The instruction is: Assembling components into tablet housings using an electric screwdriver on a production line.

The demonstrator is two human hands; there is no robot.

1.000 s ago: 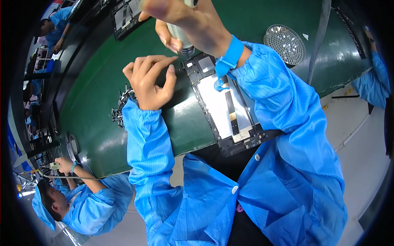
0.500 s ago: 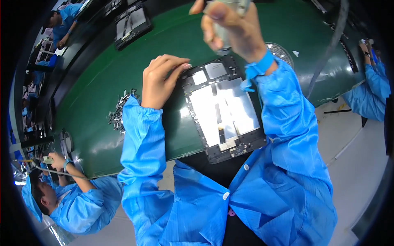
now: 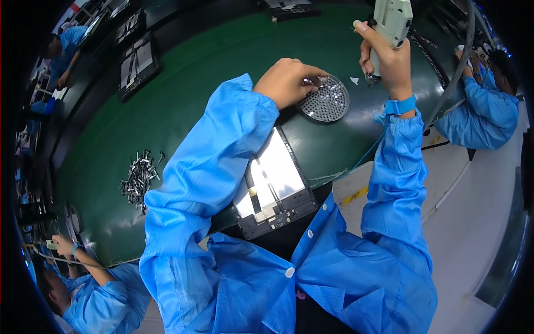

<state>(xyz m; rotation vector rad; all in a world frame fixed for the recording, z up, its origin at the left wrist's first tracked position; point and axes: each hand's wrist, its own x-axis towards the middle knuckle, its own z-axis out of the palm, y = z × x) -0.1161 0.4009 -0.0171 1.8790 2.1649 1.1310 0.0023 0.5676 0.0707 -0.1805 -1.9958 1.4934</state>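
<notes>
My right hand is wrapped round a pale electric screwdriver, held up at the right with its tip near the bench. My left hand reaches over the left rim of a round metal tray full of small holes. Its fingers are pinched together over the tray; what they hold, if anything, is too small to make out. Below it lies an opened tablet with bright metal plates and dark lower edge, resting at the bench's front edge. My left forearm and sleeve hide its upper left part.
On the green bench mat, a heap of small dark and silver parts lies left. More opened tablets stand along the far side. A white scrap lies beside the tray. Co-workers sit at left and right; a grey cable hangs at right.
My left hand has moved from the tablet's upper left edge to the round tray. My right hand with the screwdriver has swung right, off the tablet. The view has shifted.
</notes>
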